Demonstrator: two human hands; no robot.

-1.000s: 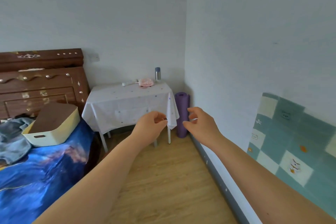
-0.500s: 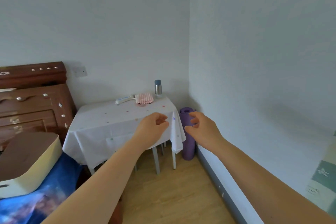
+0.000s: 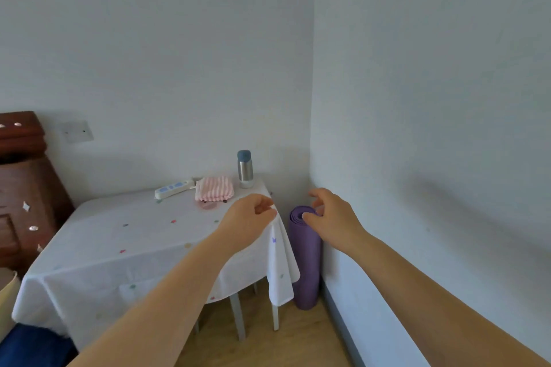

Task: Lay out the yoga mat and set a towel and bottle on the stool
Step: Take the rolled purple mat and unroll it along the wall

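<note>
A rolled purple yoga mat (image 3: 305, 259) stands upright in the room's corner, between the wall and a table. My right hand (image 3: 332, 219) hovers at the top of the roll with fingers spread, holding nothing. My left hand (image 3: 247, 222) is just left of it, over the table's right corner, fingers loosely curled and empty. A folded pink striped towel (image 3: 214, 188) and a steel bottle (image 3: 245, 169) with a blue cap sit at the back of the table. No stool is in view.
The small table wears a white dotted cloth (image 3: 119, 247) that hangs over its corner next to the mat. A white power strip (image 3: 174, 188) lies beside the towel. A dark wooden headboard (image 3: 21, 188) and the bed's blue cover (image 3: 26, 345) are at the left. Wooden floor shows below.
The view has moved closer to the corner and the table. Both hands have advanced toward the mat; my right hand now reaches the top of the roll.
</note>
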